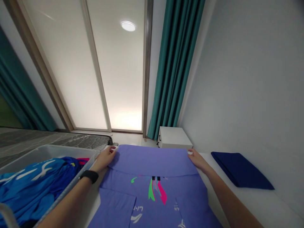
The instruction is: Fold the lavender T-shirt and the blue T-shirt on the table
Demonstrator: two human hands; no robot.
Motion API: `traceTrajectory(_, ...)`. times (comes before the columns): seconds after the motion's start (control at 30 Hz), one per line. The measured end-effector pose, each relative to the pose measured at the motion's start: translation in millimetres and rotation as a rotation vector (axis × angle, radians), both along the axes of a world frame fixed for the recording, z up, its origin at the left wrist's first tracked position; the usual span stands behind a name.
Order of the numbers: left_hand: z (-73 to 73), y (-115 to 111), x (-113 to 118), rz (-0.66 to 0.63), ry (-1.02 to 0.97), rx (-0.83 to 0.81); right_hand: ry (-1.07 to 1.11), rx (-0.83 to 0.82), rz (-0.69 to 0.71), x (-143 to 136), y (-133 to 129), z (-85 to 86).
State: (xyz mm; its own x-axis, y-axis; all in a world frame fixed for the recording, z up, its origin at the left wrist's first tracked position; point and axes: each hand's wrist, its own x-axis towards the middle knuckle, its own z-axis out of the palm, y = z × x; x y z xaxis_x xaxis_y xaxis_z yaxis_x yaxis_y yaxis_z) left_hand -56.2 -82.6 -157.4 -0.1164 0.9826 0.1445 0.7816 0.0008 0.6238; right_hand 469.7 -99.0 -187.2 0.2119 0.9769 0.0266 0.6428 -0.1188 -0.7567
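A purple T-shirt [155, 163] lies spread on a white surface in front of me. Its far end is folded over in a wide band, and its sleeves are turned inward. Green and pink shapes and white lettering show on the fabric. My left hand [107, 156], with a black band on the wrist, pinches the far left corner of the fold. At the far right corner, my right hand [197, 159] grips the cloth between thumb and fingers. The shirt's near end runs out of view.
To the left, a translucent bin [68, 148] holds blue clothes [40, 180]. A folded navy cloth [241, 169] lies to the right by the wall. Beyond the shirt stands a white cabinet [175, 136], near a teal curtain [178, 63] and frosted sliding doors [118, 79].
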Motion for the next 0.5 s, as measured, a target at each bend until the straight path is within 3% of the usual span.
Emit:
traceTrajectory(0.27, 3.5, 33.1, 9.9, 0.079, -0.179, -0.018, 0.147, 0.032, 0.010, -7.0, 24.8, 5.8)
traceTrajectory(0.5, 4.7, 45.7, 10.6, 0.068, -0.234, -0.023, 0.104, 0.012, -0.032, -11.5, 40.3, 3.5)
